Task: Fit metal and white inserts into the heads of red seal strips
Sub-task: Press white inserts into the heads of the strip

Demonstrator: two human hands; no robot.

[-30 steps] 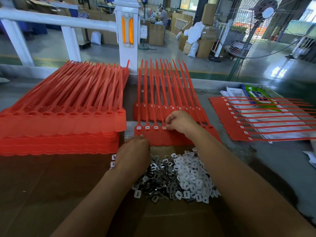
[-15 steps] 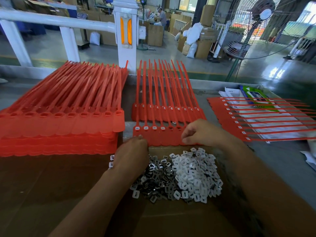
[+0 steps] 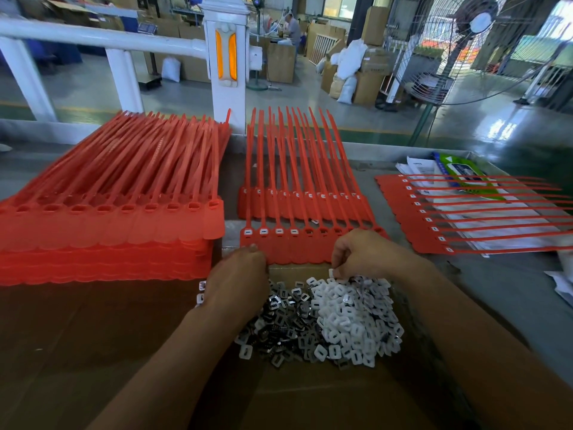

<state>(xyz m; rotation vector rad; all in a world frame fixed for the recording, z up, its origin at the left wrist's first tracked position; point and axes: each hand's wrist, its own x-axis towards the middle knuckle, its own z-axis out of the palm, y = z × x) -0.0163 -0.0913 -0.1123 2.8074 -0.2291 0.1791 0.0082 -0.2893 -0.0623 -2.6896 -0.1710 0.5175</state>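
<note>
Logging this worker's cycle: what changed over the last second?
The right hand left the heads of the front strip row and drew back toward the person to the far edge of the white inserts, fingers curled onto them; whether it pinches one is unclear. The left hand stayed at the row's left end, over the metal inserts. Strips and insert piles lie as before.

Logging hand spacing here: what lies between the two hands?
Head view: between the left hand and right hand lie the red strip sheet's tab edge and bare cardboard.
</note>
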